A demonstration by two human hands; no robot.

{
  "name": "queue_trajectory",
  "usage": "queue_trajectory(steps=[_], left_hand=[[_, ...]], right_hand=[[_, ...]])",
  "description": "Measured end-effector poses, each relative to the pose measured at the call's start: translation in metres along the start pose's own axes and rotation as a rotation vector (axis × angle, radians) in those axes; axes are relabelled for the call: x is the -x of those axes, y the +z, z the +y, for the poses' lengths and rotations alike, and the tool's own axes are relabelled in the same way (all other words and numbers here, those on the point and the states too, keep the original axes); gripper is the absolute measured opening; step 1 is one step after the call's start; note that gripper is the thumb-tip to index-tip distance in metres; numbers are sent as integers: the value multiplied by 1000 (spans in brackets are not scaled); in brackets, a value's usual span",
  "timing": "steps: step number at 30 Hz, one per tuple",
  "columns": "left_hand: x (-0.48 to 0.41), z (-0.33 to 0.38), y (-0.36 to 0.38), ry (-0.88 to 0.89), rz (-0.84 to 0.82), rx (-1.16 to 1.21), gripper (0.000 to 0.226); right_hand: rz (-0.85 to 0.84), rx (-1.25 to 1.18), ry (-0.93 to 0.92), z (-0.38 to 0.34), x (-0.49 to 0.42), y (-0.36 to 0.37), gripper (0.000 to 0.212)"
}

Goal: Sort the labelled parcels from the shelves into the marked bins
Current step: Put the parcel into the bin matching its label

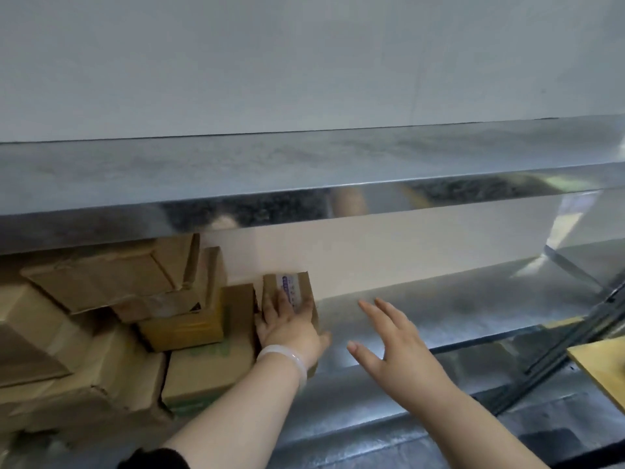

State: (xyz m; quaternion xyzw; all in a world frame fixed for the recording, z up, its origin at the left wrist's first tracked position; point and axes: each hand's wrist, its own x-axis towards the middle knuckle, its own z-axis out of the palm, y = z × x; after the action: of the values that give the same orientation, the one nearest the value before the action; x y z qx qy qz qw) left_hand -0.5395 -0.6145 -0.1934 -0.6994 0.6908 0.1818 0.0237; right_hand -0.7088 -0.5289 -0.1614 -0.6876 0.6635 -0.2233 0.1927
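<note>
A small brown cardboard parcel (297, 286) with a white printed label stands on the metal shelf (439, 309), at the right end of a pile of boxes. My left hand (287, 328), with a pale bangle on the wrist, lies over the parcel's top; its fingers reach across the label and the thumb wraps the right side. My right hand (392, 346) hovers above the bare shelf to the parcel's right, fingers spread and straight, touching nothing.
Several cardboard boxes (135, 306) are piled at the left of the shelf, some tilted. A shiny upper shelf (304, 184) overhangs just above. A dark frame bar (581, 336) and a yellow-brown surface (602, 363) lie at the right.
</note>
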Motion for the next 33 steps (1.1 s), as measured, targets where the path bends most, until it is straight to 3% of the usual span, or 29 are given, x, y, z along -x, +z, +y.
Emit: queue_trajectory(steps=[5,9,16,19,24,26,30,33], left_hand=[[6,5,3,-43,60,130,79],[33,2,7,-3,257,279,74],[96,-2,-16,143,532,983,62],[132,-11,-29,114,595,1172,55],[182,-30,-31,110,558,1649,43],[197,-37,-32,124,572,1762,43],[230,-66,-36,88,629,1786,49],[263,-101,-40,-8,721,1516,40]], right_hand=[[-79,-7,-64,25,-6,-9,66],[-114,-15,-92,40,-11,-18,63],[-104,-128,-233,18,-27,-25,64],[-80,-320,-292,-6,-24,-21,60],[-111,-948,-139,-50,5,-14,28],[-105,-1030,-182,-72,20,-13,23],[-108,-1086,-304,-116,54,-9,34],[-40,-1020,-435,-147,78,-1,39]])
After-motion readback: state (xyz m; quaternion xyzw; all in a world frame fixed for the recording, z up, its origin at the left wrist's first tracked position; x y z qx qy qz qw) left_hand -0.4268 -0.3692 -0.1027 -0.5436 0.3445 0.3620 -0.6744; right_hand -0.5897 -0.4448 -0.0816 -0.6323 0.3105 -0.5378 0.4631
